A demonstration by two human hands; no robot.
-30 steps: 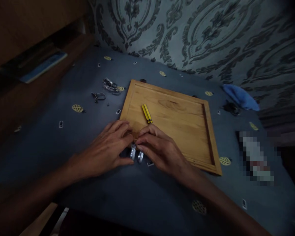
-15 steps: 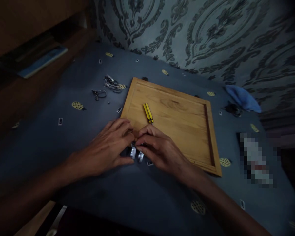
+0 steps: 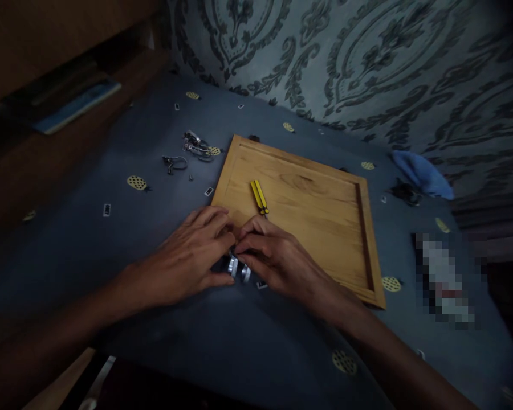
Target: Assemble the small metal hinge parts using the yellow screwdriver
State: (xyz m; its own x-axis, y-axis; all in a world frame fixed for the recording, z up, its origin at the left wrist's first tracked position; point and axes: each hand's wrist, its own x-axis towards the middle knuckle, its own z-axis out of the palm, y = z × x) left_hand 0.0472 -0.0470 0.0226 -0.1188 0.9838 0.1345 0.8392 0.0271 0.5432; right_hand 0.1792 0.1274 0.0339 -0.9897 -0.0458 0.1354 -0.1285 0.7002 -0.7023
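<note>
At the near left corner of the framed wooden panel (image 3: 303, 188), my two hands meet over a small metal fitting with shiny rounded ends (image 3: 233, 266). My left hand (image 3: 192, 250) curls over its left side, fingertips against it and thumb stretched out below. From the other side my right hand (image 3: 277, 256) pinches at its top; the fingertips hide what exactly they grip. A screwdriver with a yellow and black handle (image 3: 259, 197) lies on the panel just beyond my right hand, its tip hidden behind the fingers.
Left of the panel lie a cluster of metal fittings (image 3: 196, 145), a looped dark metal piece (image 3: 173, 164) and a small screw (image 3: 191, 177). On the right are a blue cloth (image 3: 423, 173), a dark object (image 3: 405, 192) and a blurred-out item (image 3: 447, 279). A patterned wall stands behind.
Both hands stay at the metal fitting in nearly the same pose. The whole view has shifted very slightly; nothing else visibly moves.
</note>
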